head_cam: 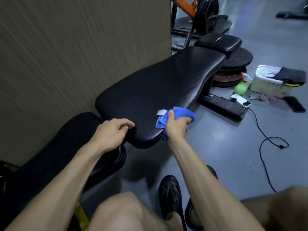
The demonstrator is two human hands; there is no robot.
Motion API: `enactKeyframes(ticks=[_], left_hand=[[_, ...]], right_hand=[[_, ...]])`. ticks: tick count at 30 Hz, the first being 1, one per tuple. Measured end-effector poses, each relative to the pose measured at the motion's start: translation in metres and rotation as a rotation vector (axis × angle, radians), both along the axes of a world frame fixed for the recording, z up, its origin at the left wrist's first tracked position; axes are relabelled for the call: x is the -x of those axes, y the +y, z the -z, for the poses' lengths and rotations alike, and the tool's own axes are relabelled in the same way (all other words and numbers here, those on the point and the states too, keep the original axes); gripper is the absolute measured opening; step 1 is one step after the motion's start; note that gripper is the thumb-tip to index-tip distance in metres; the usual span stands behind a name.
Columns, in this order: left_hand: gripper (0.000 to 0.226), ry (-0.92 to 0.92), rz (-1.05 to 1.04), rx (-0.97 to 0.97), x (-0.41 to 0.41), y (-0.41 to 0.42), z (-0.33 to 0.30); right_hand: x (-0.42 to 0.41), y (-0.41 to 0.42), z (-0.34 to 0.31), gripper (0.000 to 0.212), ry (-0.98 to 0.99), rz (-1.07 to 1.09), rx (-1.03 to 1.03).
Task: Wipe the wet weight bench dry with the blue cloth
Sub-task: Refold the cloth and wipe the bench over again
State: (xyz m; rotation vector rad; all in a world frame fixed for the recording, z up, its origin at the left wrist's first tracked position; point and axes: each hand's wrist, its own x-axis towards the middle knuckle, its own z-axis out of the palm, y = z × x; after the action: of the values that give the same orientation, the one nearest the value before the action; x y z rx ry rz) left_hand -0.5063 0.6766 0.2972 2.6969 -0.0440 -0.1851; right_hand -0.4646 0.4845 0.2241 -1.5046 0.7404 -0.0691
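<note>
The right hand's (175, 126) fingers (170, 115) are clamped around the bunched blue cloth (180, 116), pressing it against the near right edge of the black weight bench (158, 84) pad; a white tag (160, 112) sticks out of the cloth. The left hand (111, 134) rests on the pad's near end, fingers (126, 125) curled loosely together, holding nothing. Beyond the far end, a green spray bottle (240, 87) stands on the floor (225, 155).
</note>
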Motion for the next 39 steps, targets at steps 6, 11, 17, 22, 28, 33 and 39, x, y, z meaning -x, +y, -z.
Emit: enactKeyframes(ticks=[6,11,17,22,28,33,39], left_hand=[[0.032,-0.087,0.105,-0.072,-0.009,0.002,0.003],[0.033,-0.172,0.142,0.074,-0.024,-0.011,0.011],[0.037,-0.299,0.272,0.084,-0.059,-0.051,0.03],[0.035,-0.334,0.288,0.072,-0.111,-0.09,0.038],[0.032,-0.324,0.232,0.043,-0.142,-0.114,0.055],[0.026,-0.355,0.154,0.048,-0.146,-0.119,0.055],[0.019,-0.426,0.08,0.083,-0.159,-0.13,0.055]], right_hand=[[0.059,0.045,0.01,0.087,-0.137,-0.102,0.134],[-0.004,-0.002,0.01,0.088,-0.006,-0.081,0.144],[-0.035,-0.048,0.006,0.082,-0.124,-0.078,0.21],[-0.004,-0.034,0.021,0.092,-0.163,-0.204,0.217],[-0.118,-0.11,0.007,0.087,-0.091,-0.16,0.304],[-0.135,-0.126,0.014,0.08,-0.131,-0.179,0.299],[-0.103,-0.124,0.025,0.077,-0.125,-0.282,0.124]])
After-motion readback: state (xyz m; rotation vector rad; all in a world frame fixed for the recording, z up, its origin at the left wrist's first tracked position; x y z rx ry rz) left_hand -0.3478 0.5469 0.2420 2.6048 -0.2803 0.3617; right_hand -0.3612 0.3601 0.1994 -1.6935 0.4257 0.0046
